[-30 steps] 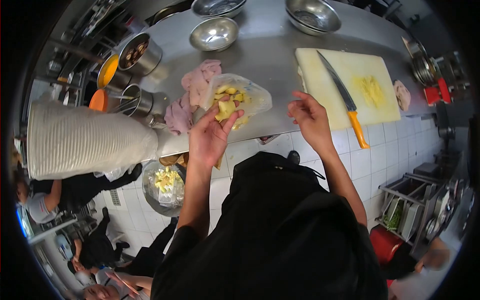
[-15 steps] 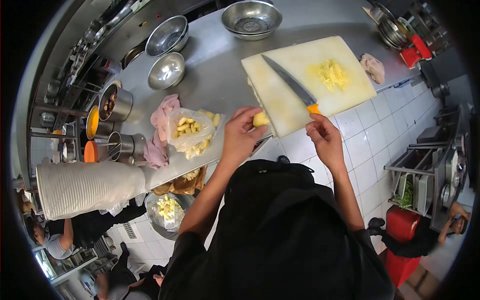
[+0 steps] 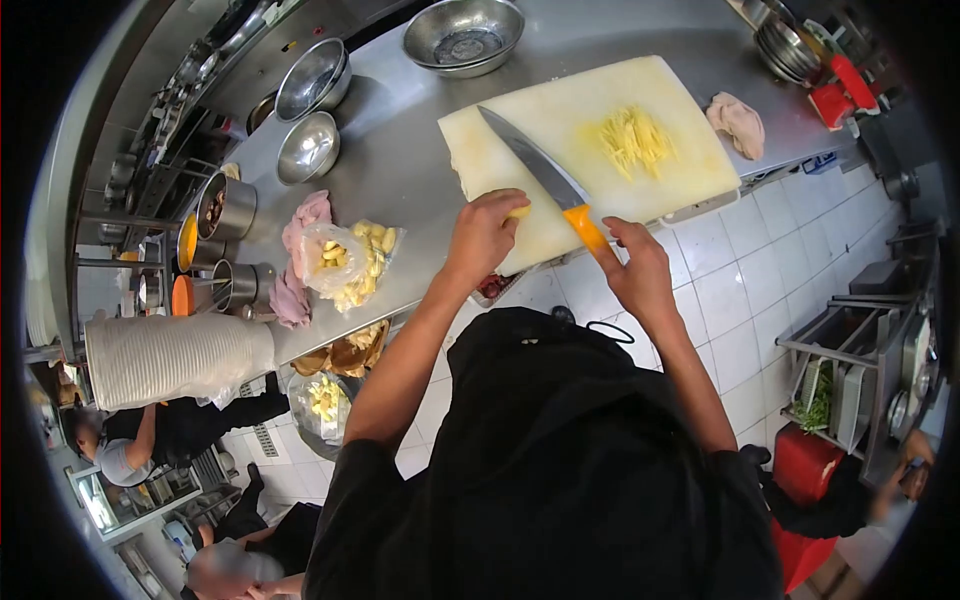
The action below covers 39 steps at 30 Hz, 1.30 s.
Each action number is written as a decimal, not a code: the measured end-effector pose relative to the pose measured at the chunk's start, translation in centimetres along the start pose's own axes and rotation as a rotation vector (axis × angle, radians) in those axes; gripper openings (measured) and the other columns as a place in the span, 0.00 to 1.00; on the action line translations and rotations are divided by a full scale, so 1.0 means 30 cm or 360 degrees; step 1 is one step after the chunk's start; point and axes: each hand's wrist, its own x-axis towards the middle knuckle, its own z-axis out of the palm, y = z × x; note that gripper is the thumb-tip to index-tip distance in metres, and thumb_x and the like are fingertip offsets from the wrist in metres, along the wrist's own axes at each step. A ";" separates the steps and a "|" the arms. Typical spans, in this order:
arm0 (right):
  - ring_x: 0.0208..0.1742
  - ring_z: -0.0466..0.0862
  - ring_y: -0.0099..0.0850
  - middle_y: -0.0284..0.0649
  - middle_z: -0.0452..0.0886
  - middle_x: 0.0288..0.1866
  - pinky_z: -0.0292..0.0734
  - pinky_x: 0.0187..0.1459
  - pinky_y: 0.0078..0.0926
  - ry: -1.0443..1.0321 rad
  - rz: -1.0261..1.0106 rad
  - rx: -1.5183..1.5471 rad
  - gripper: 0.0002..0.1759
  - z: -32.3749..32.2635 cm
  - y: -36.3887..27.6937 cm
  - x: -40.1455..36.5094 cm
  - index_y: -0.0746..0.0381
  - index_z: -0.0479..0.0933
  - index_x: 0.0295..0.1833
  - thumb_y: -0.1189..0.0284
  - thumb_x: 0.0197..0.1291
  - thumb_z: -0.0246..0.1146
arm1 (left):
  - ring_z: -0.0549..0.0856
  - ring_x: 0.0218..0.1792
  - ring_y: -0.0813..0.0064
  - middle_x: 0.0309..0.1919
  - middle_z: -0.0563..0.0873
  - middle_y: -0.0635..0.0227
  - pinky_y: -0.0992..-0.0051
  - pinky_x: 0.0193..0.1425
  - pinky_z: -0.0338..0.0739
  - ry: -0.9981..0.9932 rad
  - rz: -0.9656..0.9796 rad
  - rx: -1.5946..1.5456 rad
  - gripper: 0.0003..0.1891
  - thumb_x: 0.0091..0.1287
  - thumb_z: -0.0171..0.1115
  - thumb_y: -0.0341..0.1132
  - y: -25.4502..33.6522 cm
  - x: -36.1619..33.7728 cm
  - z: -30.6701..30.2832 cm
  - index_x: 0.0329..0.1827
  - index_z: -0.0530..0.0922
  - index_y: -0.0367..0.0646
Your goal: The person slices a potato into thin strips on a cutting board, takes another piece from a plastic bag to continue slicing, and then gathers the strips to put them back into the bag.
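Note:
My left hand [image 3: 485, 235] is at the near left edge of the white cutting board [image 3: 690, 115], fingers curled round a piece of peeled ginger [image 3: 518, 212], mostly hidden by the fingers. A large knife [image 3: 540, 165] with an orange handle lies slanted across the board, its blade pointing away to the left and its handle overhanging the near edge. Beside that handle is my right hand [image 3: 640, 265], fingers apart, thumb close to the handle's end. A heap of thin yellow ginger strips [image 3: 636, 142] rests on the board's right half.
An open plastic bag of peeled pieces [image 3: 345, 262] lies left of the board by a pink cloth [image 3: 290, 300]. Metal bowls [image 3: 463, 35] stand behind. Stacked white containers [image 3: 180, 360] occupy the counter's left end. Another cloth [image 3: 737, 125] lies right. Co-workers are at both sides.
The view has shifted, so the counter appears further left. My right hand has moved off the knife handle's side, exposing more of it. My left fingers have closed further over the ginger piece.

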 end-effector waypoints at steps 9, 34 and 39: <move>0.52 0.84 0.55 0.55 0.82 0.50 0.80 0.56 0.47 -0.0298 -0.0012 -0.0080 0.28 0.014 0.010 0.028 0.65 0.78 0.65 0.75 0.57 0.73 | 0.84 0.60 0.57 0.60 0.85 0.61 0.65 0.64 0.80 0.0093 0.0121 0.0151 0.21 0.58 0.72 0.20 -0.003 -0.017 0.028 0.56 0.89 0.44; 0.53 0.84 0.57 0.54 0.80 0.54 0.80 0.55 0.49 -0.0300 0.0136 -0.0065 0.33 0.059 0.007 0.044 0.61 0.73 0.70 0.76 0.57 0.71 | 0.90 0.36 0.75 0.39 0.92 0.65 0.76 0.46 0.85 0.0232 -0.0732 -0.0271 0.15 0.71 0.71 0.31 -0.114 0.094 0.042 0.59 0.88 0.40; 0.53 0.83 0.59 0.54 0.79 0.54 0.79 0.55 0.51 -0.0350 0.0159 -0.0069 0.35 0.058 0.002 0.056 0.61 0.71 0.72 0.76 0.57 0.71 | 0.88 0.40 0.78 0.48 0.90 0.65 0.77 0.47 0.83 0.0371 -0.0266 -0.0277 0.13 0.71 0.68 0.27 -0.092 0.074 0.047 0.58 0.88 0.40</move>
